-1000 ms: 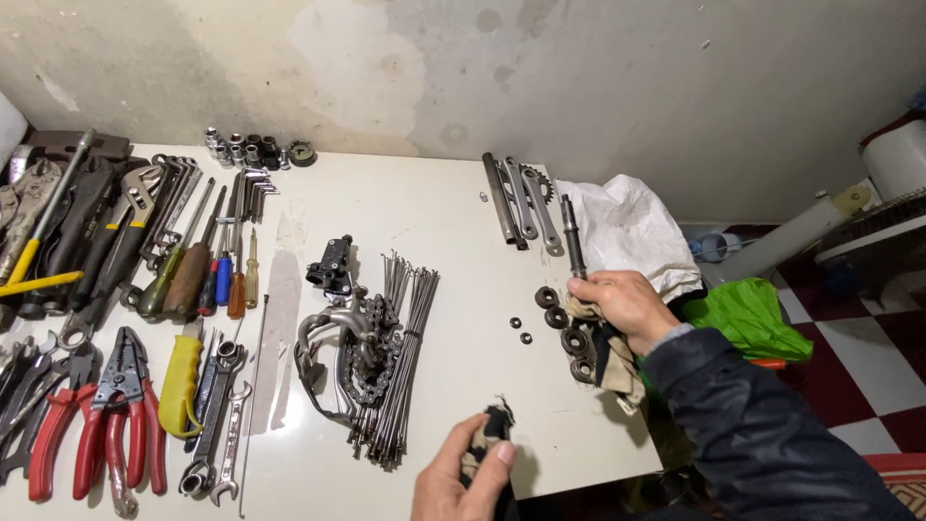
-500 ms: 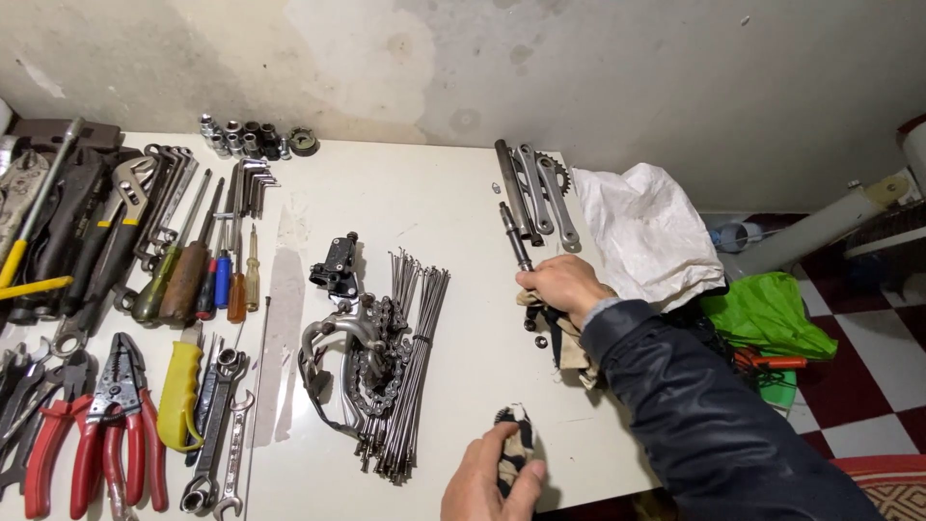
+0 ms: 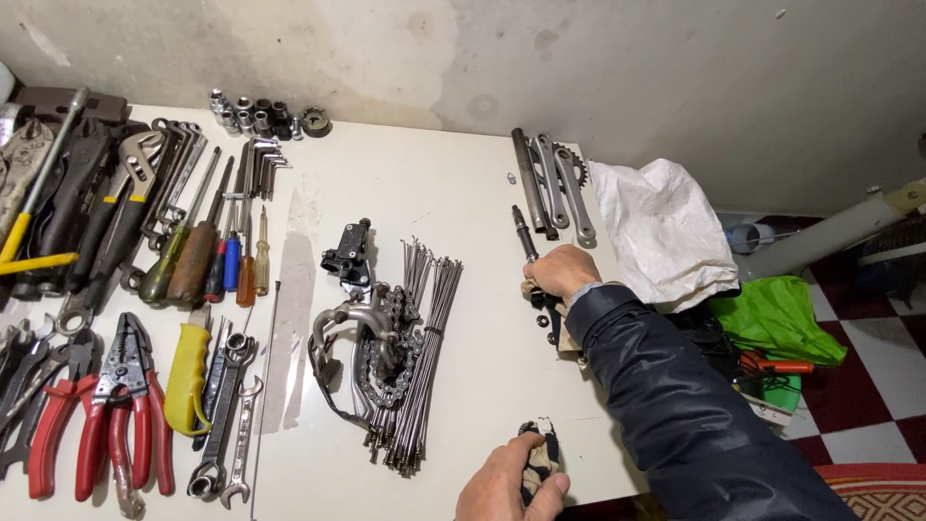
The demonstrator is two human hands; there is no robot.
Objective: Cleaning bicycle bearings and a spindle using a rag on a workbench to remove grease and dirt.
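Observation:
My right hand [image 3: 562, 270], in a dark jacket sleeve, is closed around the lower end of a dark metal axle rod [image 3: 524, 231] that lies on the white table [image 3: 444, 193]. Small black rings and nuts [image 3: 545, 318] lie just under that hand on a tan rag. My left hand [image 3: 506, 482] at the bottom edge grips a small black and white part [image 3: 540, 444]. A bundle of steel spokes [image 3: 424, 347] with a chain and bracket [image 3: 371, 333] lies to the left of both hands.
Crank arms and a bar [image 3: 555, 183] lie beyond the right hand, beside a white bag [image 3: 666, 232]. Screwdrivers [image 3: 203, 246], wrenches [image 3: 227, 415], red pliers [image 3: 106, 415] and sockets [image 3: 260, 111] fill the table's left. A green bag [image 3: 772, 318] sits off the right edge.
My right hand moved up and left from the small rings and took hold of the axle rod. My left hand stayed low, still holding the small part.

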